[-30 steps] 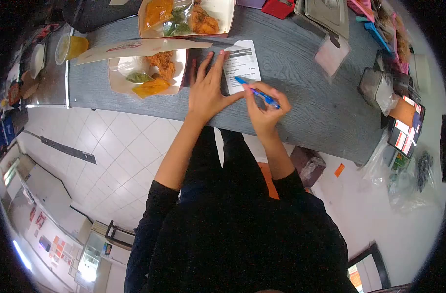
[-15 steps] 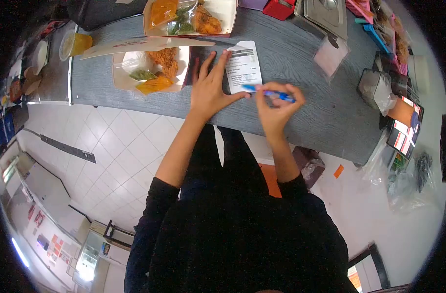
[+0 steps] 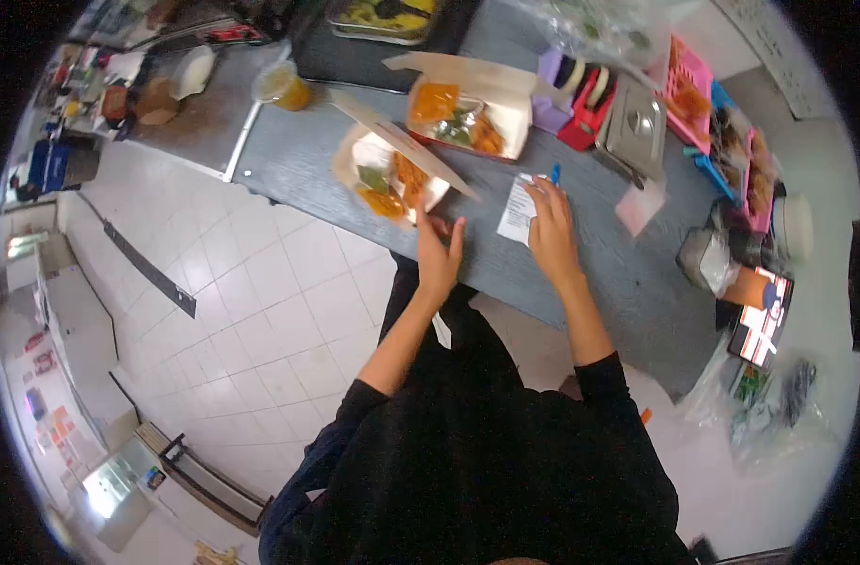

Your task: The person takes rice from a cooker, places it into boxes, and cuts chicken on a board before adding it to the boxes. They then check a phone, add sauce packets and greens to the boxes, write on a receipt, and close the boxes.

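My left hand (image 3: 438, 252) is beside the near corner of the front food box (image 3: 437, 196), its thumb and fingers apart. That open carton holds fried chicken (image 3: 409, 176), a white bundle, something green and an orange packet (image 3: 383, 201); its lid stands raised. To the right, my right hand (image 3: 553, 229) lies over the right side of a printed receipt (image 3: 517, 215) on the table. A blue pen (image 3: 555, 173) pokes out past its bent fingers, which appear closed around it; the rest of the pen is hidden.
A second open food box (image 3: 514, 113) stands behind the first. A cup with yellow contents (image 3: 285, 87) is at the left. Metal container (image 3: 634, 127), red holder (image 3: 588, 115) and pink basket (image 3: 691, 94) line the back right; a phone-like screen (image 3: 762, 322) is at the right edge.
My left hand has left the receipt and moved to the front food box. My right hand has stopped its writing pose and lies over the receipt. The view has turned and shifted.
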The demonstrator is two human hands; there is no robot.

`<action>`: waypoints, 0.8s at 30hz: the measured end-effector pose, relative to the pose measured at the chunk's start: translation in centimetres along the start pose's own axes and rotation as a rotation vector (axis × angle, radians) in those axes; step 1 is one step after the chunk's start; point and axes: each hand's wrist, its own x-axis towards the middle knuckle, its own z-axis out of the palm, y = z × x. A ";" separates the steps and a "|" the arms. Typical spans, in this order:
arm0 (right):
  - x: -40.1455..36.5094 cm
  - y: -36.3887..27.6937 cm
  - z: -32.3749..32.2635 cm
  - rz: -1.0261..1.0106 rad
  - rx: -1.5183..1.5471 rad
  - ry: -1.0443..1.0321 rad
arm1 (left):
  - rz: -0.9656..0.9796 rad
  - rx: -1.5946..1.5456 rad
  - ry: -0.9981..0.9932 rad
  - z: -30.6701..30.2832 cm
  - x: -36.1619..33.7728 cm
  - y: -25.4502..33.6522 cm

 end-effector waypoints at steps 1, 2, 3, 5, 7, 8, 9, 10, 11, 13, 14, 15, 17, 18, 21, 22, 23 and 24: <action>0.9 -0.9 -0.4 0.005 0.122 0.029 | -0.004 0.020 -0.026 -1.1 -0.2 0.0; 1.7 -1.8 -0.6 0.010 0.244 0.056 | -0.009 0.040 -0.053 -2.2 -0.2 -0.4; 2.4 -2.5 -0.5 -0.032 0.261 0.081 | -0.014 0.060 -0.081 -3.5 -0.3 -0.8; 3.3 -4.0 0.5 -0.110 0.294 0.132 | -0.163 0.117 -0.121 -7.4 0.0 -1.7; 3.6 -6.1 2.3 -0.214 0.309 0.107 | 0.042 0.377 -0.038 -11.4 0.9 -5.5; 3.6 -7.4 3.4 -0.259 0.316 0.093 | 0.044 0.305 -0.009 -13.4 1.9 -6.6; 3.7 -8.8 4.5 -0.286 0.302 0.110 | 0.046 0.234 0.016 -15.0 2.9 -7.4; 3.7 -10.3 5.5 -0.310 0.287 0.127 | -0.069 0.090 0.075 -16.1 4.6 -6.9; 3.8 -11.6 6.6 -0.331 0.270 0.145 | -0.072 0.026 0.027 -17.2 6.4 -7.3; 4.1 -13.4 9.1 -0.326 0.215 0.203 | -0.078 -0.108 -0.072 -19.4 10.5 -8.3; 4.2 -14.2 10.2 -0.319 0.185 0.233 | -0.004 -0.052 -0.132 -20.2 12.5 -8.6; 4.2 -14.9 11.1 -0.307 0.165 0.263 | 0.073 0.002 -0.194 -20.8 14.6 -8.8; 3.8 -16.1 12.6 -0.275 0.116 0.327 | 0.168 0.081 -0.361 -21.0 19.0 -8.5; 3.5 -16.6 13.1 -0.256 0.103 0.314 | 0.184 0.107 -0.466 -20.9 21.3 -8.0; 3.9 -17.9 13.8 -0.166 0.032 0.373 | 0.247 0.273 -0.766 -19.3 26.7 -7.0; 4.3 -18.2 13.9 -0.114 0.014 0.391 | 0.309 0.403 -0.854 -18.4 27.9 -7.1; 4.6 -18.4 14.0 -0.063 -0.005 0.406 | 0.372 0.532 -0.936 -17.6 28.6 -7.2; 4.9 -18.6 13.9 -0.011 -0.022 0.423 | 0.546 0.539 -0.902 -17.1 28.4 -6.0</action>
